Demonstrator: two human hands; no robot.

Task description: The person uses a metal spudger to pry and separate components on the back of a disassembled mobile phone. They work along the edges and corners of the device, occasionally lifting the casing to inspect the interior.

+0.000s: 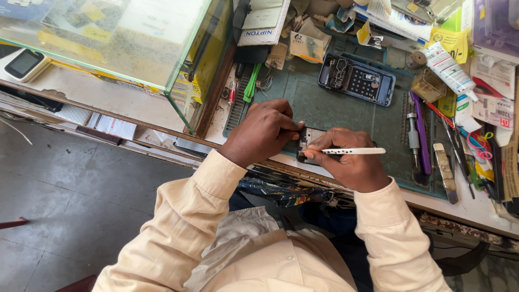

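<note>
Phone point(307, 141) lies opened on the green mat point(324, 108), pinned under curled left hand point(263, 131). Right hand point(351, 162) pinches a white tool point(354, 151), tip at the phone's edge (prying step, likely); next needs gentle leverage. White tube point(447, 67) upper right; yellow label point(451, 40) beside it.

Bench materials: matt rubber, gloss glass, bare metal

Mat point(324, 108) matt green, rubbery, scuffed. Case point(135, 43) clear glossy glass, greenish edges. Pen tool point(354, 151) smooth white plastic. Phone point(309, 141) dark, with bare metal parts inside. Frame point(357, 79) blue, metal-looking. Tweezers point(451, 146) bright steel. Tube point(448, 67) glossy white plastic. Sleeve point(216, 189) soft cream cloth. Floor point(65, 184) dull grey stone tiles.
</note>
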